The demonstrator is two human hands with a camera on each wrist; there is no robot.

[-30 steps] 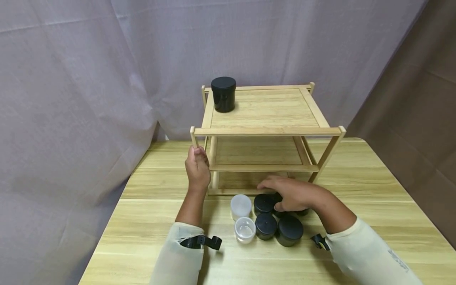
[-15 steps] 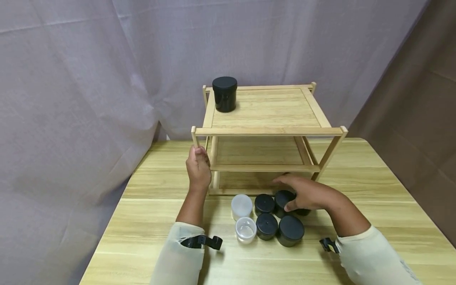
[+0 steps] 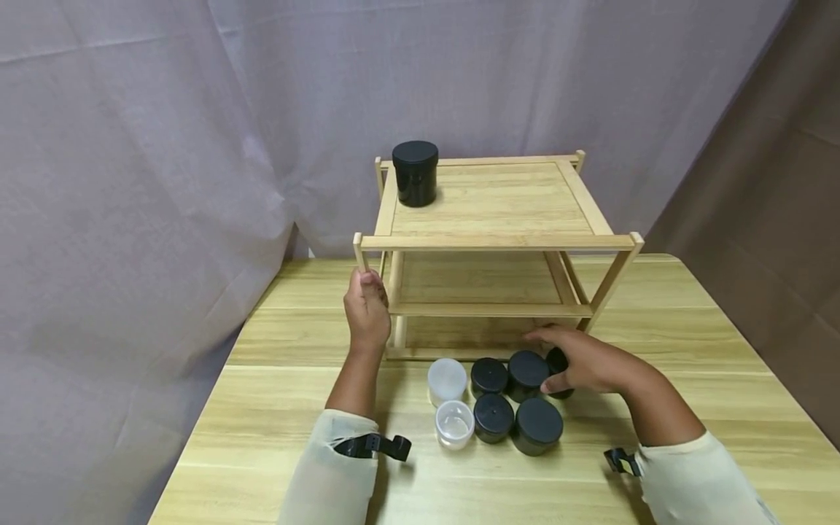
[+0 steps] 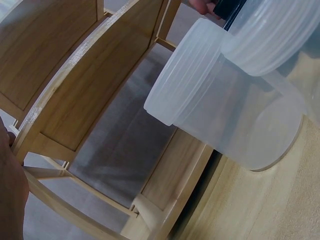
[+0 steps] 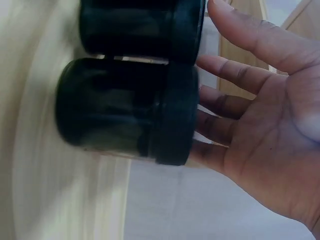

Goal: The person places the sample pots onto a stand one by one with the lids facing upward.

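1. Clamps rack post (image 3: pixel 362 257) with left hand (image 3: pixel 367 310), mid-frame.
2. Poises right hand (image 3: pixel 593 361), thumb and fingers spread, at rightmost black jar (image 3: pixel 557 362), lower right of centre; cannot tell contact.
3. Judged a reach; next move likely calls for closing round jar.

We are in a makeshift, curtained-off work corner: grey cloth (image 3: pixel 144 175) hangs along the far and left edges of the wood-grain table (image 3: pixel 236 445), and brown cloth (image 3: pixel 755 160) beyond its right edge. The cloth screens the surroundings, so we cannot tell whether home, office or workshop lies behind.
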